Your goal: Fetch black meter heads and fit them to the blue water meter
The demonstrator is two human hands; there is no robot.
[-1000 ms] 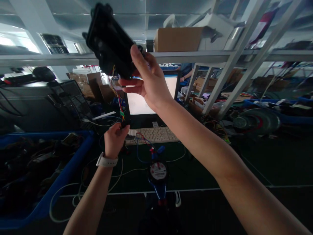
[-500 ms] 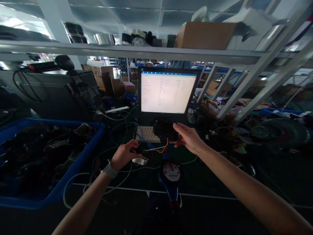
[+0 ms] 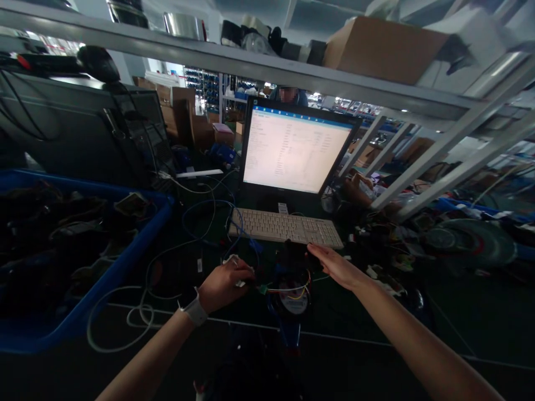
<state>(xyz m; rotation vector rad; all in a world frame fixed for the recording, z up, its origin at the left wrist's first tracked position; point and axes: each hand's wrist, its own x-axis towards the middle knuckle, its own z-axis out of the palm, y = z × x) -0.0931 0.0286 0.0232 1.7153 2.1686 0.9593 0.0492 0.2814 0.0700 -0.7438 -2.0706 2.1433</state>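
Observation:
My right hand (image 3: 336, 266) grips a black plastic housing (image 3: 292, 255), thumb along its top, just above a water meter (image 3: 295, 303) with a round printed dial and blue body. Thin red, yellow and white wires (image 3: 288, 289) run from the housing to a small green connector (image 3: 262, 289) near the fingertips of my left hand (image 3: 228, 284). That hand is closed on a small dark part at the wires' end; its shape is mostly hidden by the fingers, and a bit of white shows there. The housing covers the upper part of the meter.
A cream keyboard (image 3: 288, 227) lies before a lit monitor (image 3: 295, 150). At left stands a blue bin (image 3: 163, 217) full of dark parts. Loose white cable (image 3: 98, 348) and blue cable (image 3: 186, 214) cross the bench. A metal shelf (image 3: 267, 64) spans above; clutter lies right.
The black housing has come down from in front of the keyboard to just over the water meter. My left hand has moved slightly lower, and the head view has tilted downward.

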